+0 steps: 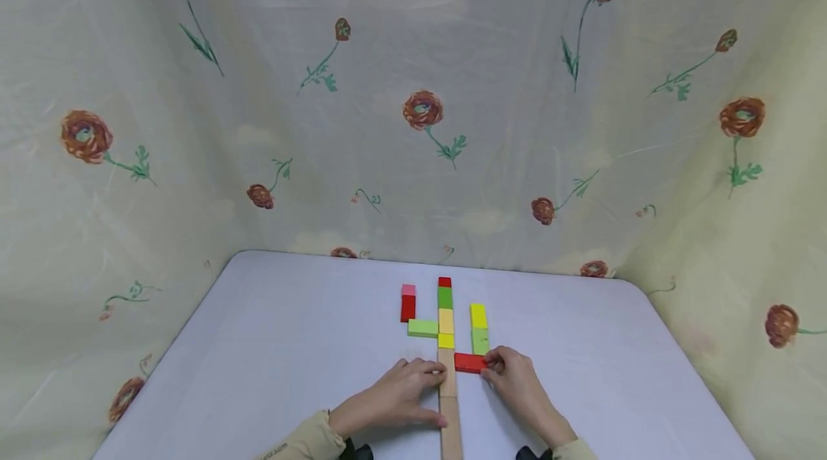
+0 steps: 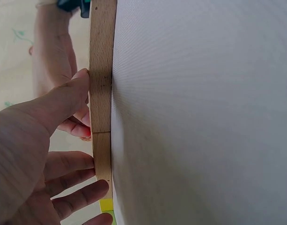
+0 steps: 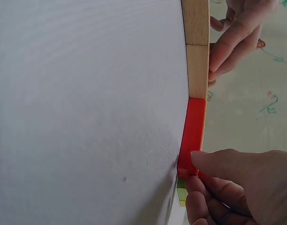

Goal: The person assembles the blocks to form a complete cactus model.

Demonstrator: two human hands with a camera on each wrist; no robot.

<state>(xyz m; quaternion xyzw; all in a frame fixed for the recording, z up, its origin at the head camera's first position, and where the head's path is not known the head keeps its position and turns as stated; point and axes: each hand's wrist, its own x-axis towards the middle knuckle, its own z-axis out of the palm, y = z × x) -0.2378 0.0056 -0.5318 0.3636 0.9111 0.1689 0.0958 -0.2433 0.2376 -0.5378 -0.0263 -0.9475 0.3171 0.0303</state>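
At the right end of a red block (image 1: 468, 363), my right hand (image 1: 519, 388) pinches it between thumb and fingertips; the right wrist view shows the thumb on its near face. The red block's other end meets a row of plain wooden blocks (image 1: 451, 424). My left hand (image 1: 402, 397) is spread along the left side of that row. Its thumb and fingertips touch the wood, the thumb on the nearer block and the fingers by the farther one. Beyond the red block, a light green block (image 1: 480, 341) and a yellow block (image 1: 478, 316) form a short column.
The central row continues away through a small yellow block (image 1: 446, 341), a cream block (image 1: 446, 321), a green block (image 1: 445, 298) and a red end block (image 1: 445, 282). Left of it lie a light green block (image 1: 423, 329), a dark red block (image 1: 408, 308) and a pink block (image 1: 408, 289).
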